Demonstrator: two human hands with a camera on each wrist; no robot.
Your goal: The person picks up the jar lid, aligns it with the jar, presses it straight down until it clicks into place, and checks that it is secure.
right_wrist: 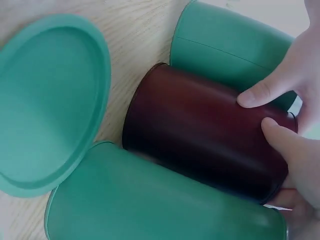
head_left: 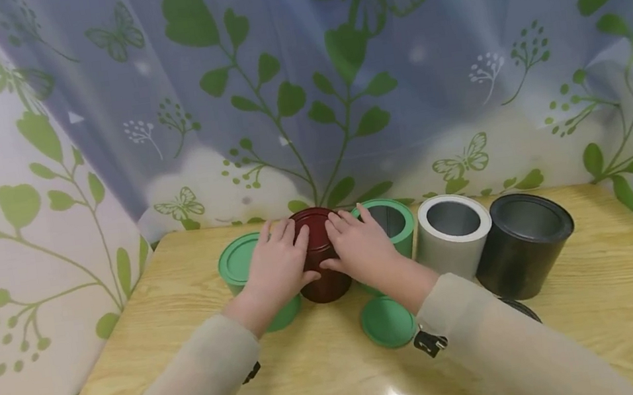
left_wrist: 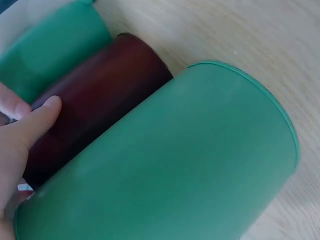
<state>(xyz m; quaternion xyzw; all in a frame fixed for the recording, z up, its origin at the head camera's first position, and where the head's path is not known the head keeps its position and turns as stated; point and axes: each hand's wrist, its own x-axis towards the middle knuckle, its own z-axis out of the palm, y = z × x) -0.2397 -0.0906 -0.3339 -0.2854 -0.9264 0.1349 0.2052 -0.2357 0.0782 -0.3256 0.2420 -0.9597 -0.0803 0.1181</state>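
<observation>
A dark red canister stands upright with its matching lid on top. My left hand grips its upper left side, thumb against the front wall and the other fingers at the lid's edge. From the right, my right hand holds it in the same way. Both thumbs lie on the wall in the right wrist view, where the canister shows between two green ones. Close on its left is a green lidded canister; close on its right, an open green canister.
A loose green lid lies in front of the open green canister. Farther right stand an open white canister and an open black canister. Partly under the right sleeve is a dark round edge. A patterned curtain hangs behind the table.
</observation>
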